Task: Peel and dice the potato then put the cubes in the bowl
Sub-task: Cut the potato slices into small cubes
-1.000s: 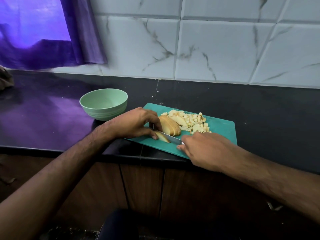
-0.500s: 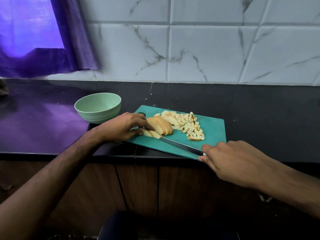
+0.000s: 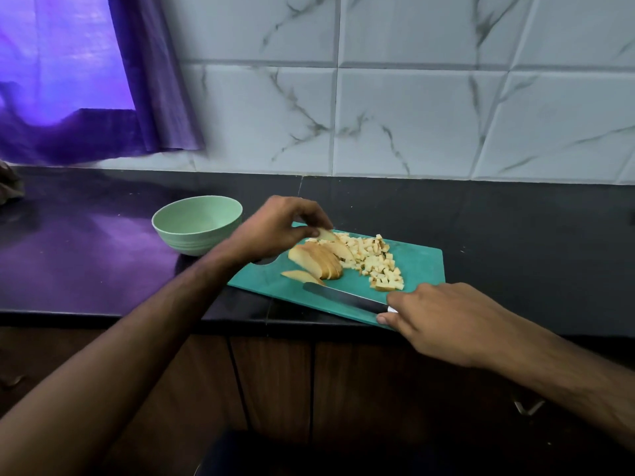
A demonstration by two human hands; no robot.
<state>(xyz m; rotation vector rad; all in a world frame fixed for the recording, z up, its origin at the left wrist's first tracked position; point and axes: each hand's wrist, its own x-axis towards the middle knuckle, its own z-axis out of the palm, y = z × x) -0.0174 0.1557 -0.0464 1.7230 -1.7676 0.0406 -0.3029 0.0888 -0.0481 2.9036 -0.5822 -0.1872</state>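
Black stone counter [image 3: 515,235], glossy, with wooden cabinet fronts [image 3: 275,383] below its near edge. Nearest the camera: right hand [image 3: 443,321] at the near right corner of the teal cutting board [image 3: 419,266], fingers curled round the handle of the knife [image 3: 347,298]; handle itself hidden under the hand. Blade lies flat on the board along its near edge, tip pointing left, just clear of the potato.

Mid-board: fanned stack of potato slices [image 3: 318,261], overlapping, leaning; one separate slice [image 3: 300,275] flat on the board just in front of the stack. Right of the stack, touching it: heap of diced cubes [image 3: 372,264], spread toward the board's centre.

Left hand [image 3: 275,231] raised above the far left of the board, thumb and fingertips pinching one thin slice piece [image 3: 325,234] at the back of the stack.

Beyond and left of the board: pale green bowl [image 3: 197,223], upright on the counter, no cubes visible inside.

Far: marbled white wall tiles [image 3: 412,115]; purple curtain [image 3: 103,80] at upper left.
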